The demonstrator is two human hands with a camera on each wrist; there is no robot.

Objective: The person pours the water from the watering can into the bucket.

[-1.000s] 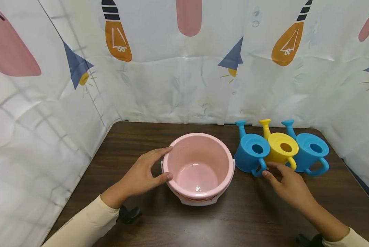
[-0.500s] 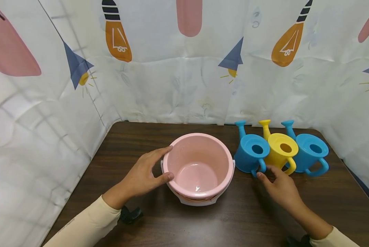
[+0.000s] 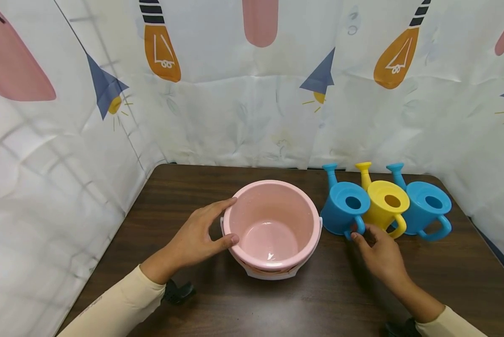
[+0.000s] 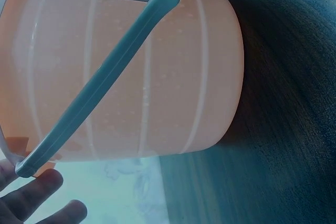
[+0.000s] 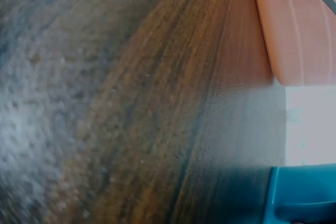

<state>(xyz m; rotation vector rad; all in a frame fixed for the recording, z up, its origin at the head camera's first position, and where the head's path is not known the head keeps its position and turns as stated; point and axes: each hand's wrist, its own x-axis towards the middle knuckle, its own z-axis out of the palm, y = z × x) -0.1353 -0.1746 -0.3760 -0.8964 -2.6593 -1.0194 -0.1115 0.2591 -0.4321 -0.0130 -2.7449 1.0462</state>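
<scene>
A pink bucket (image 3: 273, 224) with a pale handle stands upright mid-table. My left hand (image 3: 195, 241) lies against its left side, fingers and thumb spread and touching the rim. In the left wrist view, fingertips (image 4: 44, 182) show beside the end of the bucket's handle (image 4: 105, 80). To the right stands a blue watering can (image 3: 342, 210), its loop handle toward me. My right hand (image 3: 380, 252) pinches the lower part of that handle between thumb and fingers. In the right wrist view only a corner of the blue can (image 5: 304, 195) shows; the hand is almost wholly hidden.
A yellow watering can (image 3: 384, 206) stands close right of the blue one, and a second blue watering can (image 3: 425, 210) beyond it. All spouts point to the back. A white printed curtain (image 3: 235, 121) rises behind the dark wooden table (image 3: 184, 182) and along its left side.
My right hand has shifted slightly left, with its fingers now around the low end of the left blue can's handle. The left hand and bucket stay as they were.
</scene>
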